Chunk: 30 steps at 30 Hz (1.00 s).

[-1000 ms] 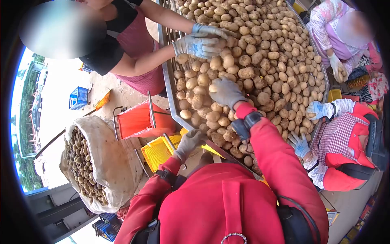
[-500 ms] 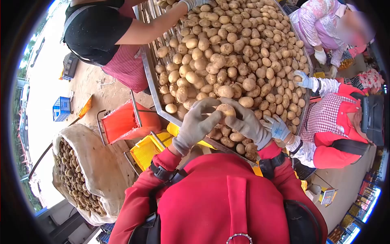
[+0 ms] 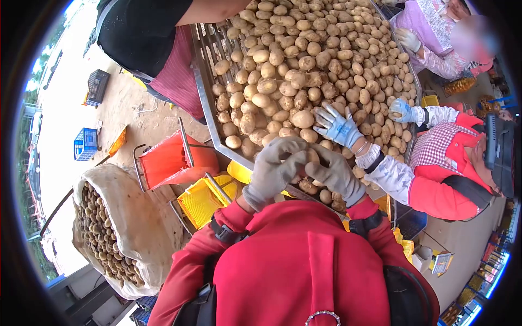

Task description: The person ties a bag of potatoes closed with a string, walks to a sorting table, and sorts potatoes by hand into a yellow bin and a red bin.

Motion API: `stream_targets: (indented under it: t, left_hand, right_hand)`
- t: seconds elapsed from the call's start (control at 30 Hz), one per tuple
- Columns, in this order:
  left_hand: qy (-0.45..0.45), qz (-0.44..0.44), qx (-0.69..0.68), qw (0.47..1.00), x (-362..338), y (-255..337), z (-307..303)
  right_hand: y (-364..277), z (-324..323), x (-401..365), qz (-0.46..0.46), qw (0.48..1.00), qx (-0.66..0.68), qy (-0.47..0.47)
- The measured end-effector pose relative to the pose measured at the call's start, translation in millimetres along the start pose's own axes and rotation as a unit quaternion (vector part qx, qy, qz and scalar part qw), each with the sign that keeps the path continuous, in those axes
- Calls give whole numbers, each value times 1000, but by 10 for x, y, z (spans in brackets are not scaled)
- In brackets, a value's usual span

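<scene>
A metal-framed sorting table (image 3: pixel 205 111) is heaped with potatoes (image 3: pixel 302 81). At its near edge my left hand (image 3: pixel 275 169), in a grey glove, has its fingers curled round a potato (image 3: pixel 312 156). My right hand (image 3: pixel 336 173), also gloved in grey, presses on the same potato from the other side. The fingers of both hands cover most of it. More potatoes lie just beneath and beyond my hands. A co-worker's blue-gloved hand (image 3: pixel 340 127) reaches over the heap close to my right hand, its fingers spread.
Co-workers stand at the left and right of the table. Left of me are a red basket (image 3: pixel 176 162), a yellow basket (image 3: pixel 206 200) and a big white sack (image 3: pixel 130 217) of potatoes. Blue crates (image 3: pixel 85 144) stand farther left on the floor.
The co-worker's blue-gloved hand has moved left and away from me over the heap. The potato between my hands is now more covered. The left co-worker's glove has left the view.
</scene>
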<state>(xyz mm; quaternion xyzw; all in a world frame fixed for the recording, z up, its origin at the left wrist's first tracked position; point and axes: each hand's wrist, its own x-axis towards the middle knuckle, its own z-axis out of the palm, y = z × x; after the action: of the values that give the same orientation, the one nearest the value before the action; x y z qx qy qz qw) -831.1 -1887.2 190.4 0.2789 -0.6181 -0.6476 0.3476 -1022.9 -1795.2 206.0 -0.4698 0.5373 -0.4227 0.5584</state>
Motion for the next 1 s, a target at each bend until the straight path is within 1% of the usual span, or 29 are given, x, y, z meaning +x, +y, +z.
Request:
stream_targets:
  t: [0.07,0.1,0.17,0.2,0.23,0.33,0.37,0.4,0.43,0.47,0.5,0.53,0.6,0.63,0.67,0.7,0.77,0.8,0.87,0.9,0.93,0.97,1.0]
  left_hand:
    - [37,-78,-119,989,-10,-107,-32]
    - [93,-80,-77,989,44,-120,-34]
    - [115,-115,-62,985,38,-256,-181]
    - [122,-137,-57,981,39,-229,-276]
    - [71,-153,-30,985,-1,-136,-326]
    - [45,-152,-5,987,-117,168,-103]
    - [30,-103,93,990,-140,169,-60]
    - [52,-118,88,988,-143,-101,-129]
    - [70,-135,79,985,-144,-527,-275]
    - [92,-148,72,982,-129,-791,-354]
    - [137,-267,-13,954,-151,-605,-374]
    - [106,-253,-25,961,-239,-517,-415]
    - [47,-241,-42,969,-471,-342,-516]
    - [15,-252,-46,966,-531,-217,-537]
    - [-13,-265,-58,963,-589,-142,-548]
    - [-33,-278,-71,957,-649,-110,-547]
    - [-23,-301,-168,938,-753,-110,-542]
    - [-5,-335,-240,911,-781,-105,-505]
    - [-40,-308,-196,930,-966,-392,-524]
    - [-22,-321,-266,909,-1061,-421,-557]
    - [8,-333,-295,896,-1184,-487,-622]
    - [35,-344,-326,880,-1325,-582,-671]
    - [60,-355,-357,862,-1456,-647,-686]
  right_hand:
    - [-134,79,-14,-31,985,-170,24]
    - [-257,123,-24,5,983,-183,11]
    - [-106,165,-1,-89,969,-224,48]
    - [-86,180,15,-131,959,-243,69]
    - [37,163,37,-163,946,-267,83]
    - [155,185,64,-181,933,-296,96]
    - [101,213,79,-219,913,-330,101]
    - [117,224,76,-150,965,-205,69]
    - [54,259,43,-71,994,-79,37]
    - [60,227,31,5,999,48,2]
    - [56,193,33,21,998,53,-15]
    - [51,157,39,36,997,58,-32]
    - [127,163,81,120,983,121,-62]
    - [237,127,152,173,969,144,-103]
    - [445,145,210,54,995,8,-80]
    - [658,215,302,-74,988,-122,-59]
    - [542,567,463,-99,979,-177,-27]
    - [401,705,491,-85,964,-244,-68]
    - [283,788,539,-60,911,-383,-141]
    - [413,792,592,-97,899,-393,-167]
    - [442,872,642,-136,920,-332,-159]
    - [384,885,670,-35,936,-299,-182]
    - [234,903,688,69,940,-267,-201]
